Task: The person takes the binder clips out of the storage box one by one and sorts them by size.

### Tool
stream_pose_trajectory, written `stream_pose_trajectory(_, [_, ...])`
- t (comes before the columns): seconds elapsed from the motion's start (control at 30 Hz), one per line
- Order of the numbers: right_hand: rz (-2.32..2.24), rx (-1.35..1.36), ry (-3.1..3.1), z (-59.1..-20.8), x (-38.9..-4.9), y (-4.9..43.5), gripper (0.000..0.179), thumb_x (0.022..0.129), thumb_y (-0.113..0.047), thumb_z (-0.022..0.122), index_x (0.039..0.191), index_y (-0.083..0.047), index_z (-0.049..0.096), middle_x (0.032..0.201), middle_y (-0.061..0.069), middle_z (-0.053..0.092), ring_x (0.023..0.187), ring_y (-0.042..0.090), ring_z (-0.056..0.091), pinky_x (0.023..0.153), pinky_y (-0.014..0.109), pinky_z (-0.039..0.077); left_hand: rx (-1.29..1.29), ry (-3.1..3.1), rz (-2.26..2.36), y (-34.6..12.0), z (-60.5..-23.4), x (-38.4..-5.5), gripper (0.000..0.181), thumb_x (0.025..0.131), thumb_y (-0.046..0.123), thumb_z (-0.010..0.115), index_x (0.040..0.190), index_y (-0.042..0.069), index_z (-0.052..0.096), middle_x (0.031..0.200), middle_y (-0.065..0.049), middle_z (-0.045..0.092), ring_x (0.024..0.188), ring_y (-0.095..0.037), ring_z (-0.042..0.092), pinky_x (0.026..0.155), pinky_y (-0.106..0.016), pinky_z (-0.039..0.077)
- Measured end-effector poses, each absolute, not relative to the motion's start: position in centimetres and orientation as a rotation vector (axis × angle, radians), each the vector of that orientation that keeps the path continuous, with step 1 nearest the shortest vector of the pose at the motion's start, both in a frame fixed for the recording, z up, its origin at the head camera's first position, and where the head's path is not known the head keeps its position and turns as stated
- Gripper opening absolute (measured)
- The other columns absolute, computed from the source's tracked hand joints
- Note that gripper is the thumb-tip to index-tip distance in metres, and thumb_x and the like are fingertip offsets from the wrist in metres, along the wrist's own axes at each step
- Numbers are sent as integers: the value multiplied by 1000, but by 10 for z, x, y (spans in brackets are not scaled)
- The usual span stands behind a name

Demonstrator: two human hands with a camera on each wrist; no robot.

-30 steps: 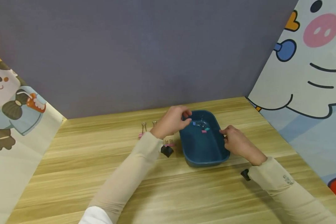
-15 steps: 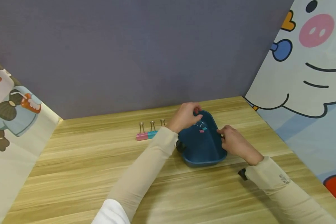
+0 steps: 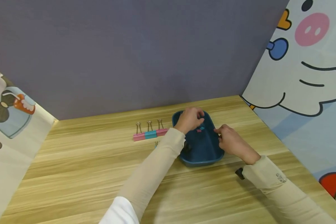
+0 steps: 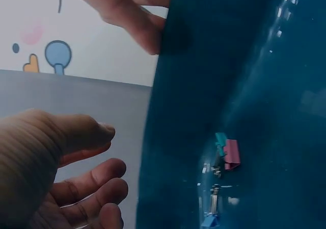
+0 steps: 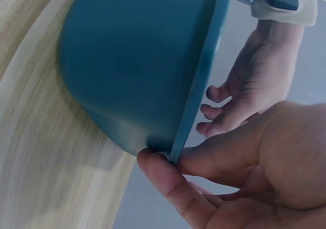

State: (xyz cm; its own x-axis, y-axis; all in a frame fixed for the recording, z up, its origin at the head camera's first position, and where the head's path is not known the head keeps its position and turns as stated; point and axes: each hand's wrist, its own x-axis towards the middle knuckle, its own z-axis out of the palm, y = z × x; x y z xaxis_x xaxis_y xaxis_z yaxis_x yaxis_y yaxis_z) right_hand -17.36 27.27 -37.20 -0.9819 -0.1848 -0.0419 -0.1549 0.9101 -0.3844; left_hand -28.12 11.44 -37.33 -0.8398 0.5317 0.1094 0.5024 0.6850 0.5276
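My left hand [image 3: 189,119] hovers over the far part of a deep blue plastic tub [image 3: 201,163]. Its thumb and fingers are loosely bent and apart, with nothing between them in the left wrist view. My right hand [image 3: 232,141] pinches the tub's right rim between thumb and fingers, as the right wrist view shows closely. Inside the tub lie a small pink binder clip [image 4: 232,152], a teal binder clip [image 4: 220,138] touching it, and a blue binder clip [image 4: 210,221] beside them.
Left of the tub, larger pink [image 3: 139,137], blue [image 3: 150,134] and pink binder clips [image 3: 161,132] stand in a row, handles up. A smaller clip [image 3: 156,144] shows partly behind my left sleeve. A grey panel [image 3: 145,62] rises along the table's back edge.
My left hand has moved right, from the tub's left rim to over its inside, uncovering the row of larger clips. My right hand keeps its pinch on the rim.
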Motion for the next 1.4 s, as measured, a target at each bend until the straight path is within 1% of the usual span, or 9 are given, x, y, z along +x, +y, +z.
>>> stream_pose_trajectory(0.1, [-596,-273,2994,-373,-174,273,41,82,13,50,123,17,51,107,27,50,79,25,54,65,34,44,860,2846,866,118,-379,-284,15,90,23,66,105,19,66,86,5,56,67,-11,54,60,-28,46])
stream_pose_trajectory(0.33, [-606,-284,3011,-374,-174,274,41,81,13,50,122,17,52,108,27,51,77,24,54,64,33,45,775,2828,686,121,-391,-286,17,89,20,67,105,17,69,96,2,62,77,-15,57,69,-31,48])
stream_pose_trajectory(0.53, [-605,-301,3020,-372,-174,273,41,80,14,50,121,17,53,107,27,51,78,25,54,66,35,46,818,2802,553,122,-397,-286,15,84,21,73,98,15,71,91,2,61,77,-14,54,69,-30,47])
stream_pose_trajectory(0.63, [-588,-298,3017,-371,-174,272,41,81,13,50,122,17,53,108,28,51,79,26,54,67,35,46,850,2800,507,123,-396,-286,10,84,21,73,94,16,72,89,3,61,75,-13,55,68,-29,47])
stream_pose_trajectory(0.73, [-587,-297,3010,-370,-174,272,41,81,13,50,122,17,52,108,28,51,79,26,54,67,36,46,869,2802,441,124,-397,-285,4,86,22,71,86,18,70,85,5,61,72,-12,55,66,-28,47])
stream_pose_trajectory(0.83, [-598,-294,3007,-371,-174,272,41,81,13,50,122,18,52,107,28,51,78,26,54,67,35,45,873,2816,383,128,-400,-285,9,87,23,70,79,19,68,79,6,60,69,-11,55,65,-28,48])
stream_pose_trajectory(0.93, [-604,-287,3005,-371,-173,273,41,80,14,50,122,18,52,106,28,51,76,25,53,66,35,45,887,2837,330,133,-403,-284,14,88,22,69,75,19,66,74,6,59,67,-11,55,64,-28,48])
stream_pose_trajectory(1.17, [-580,-283,3002,-372,-173,274,41,81,13,50,122,17,52,106,28,51,77,26,54,66,35,45,965,2821,279,141,-411,-286,17,90,14,64,74,17,64,71,4,58,64,-11,56,60,-27,47])
stream_pose_trajectory(1.4, [-592,-265,2984,-371,-173,273,41,83,13,48,124,17,51,110,29,49,80,27,55,65,34,44,994,2787,362,136,-405,-288,16,86,14,70,71,15,63,70,4,57,64,-10,56,64,-24,47])
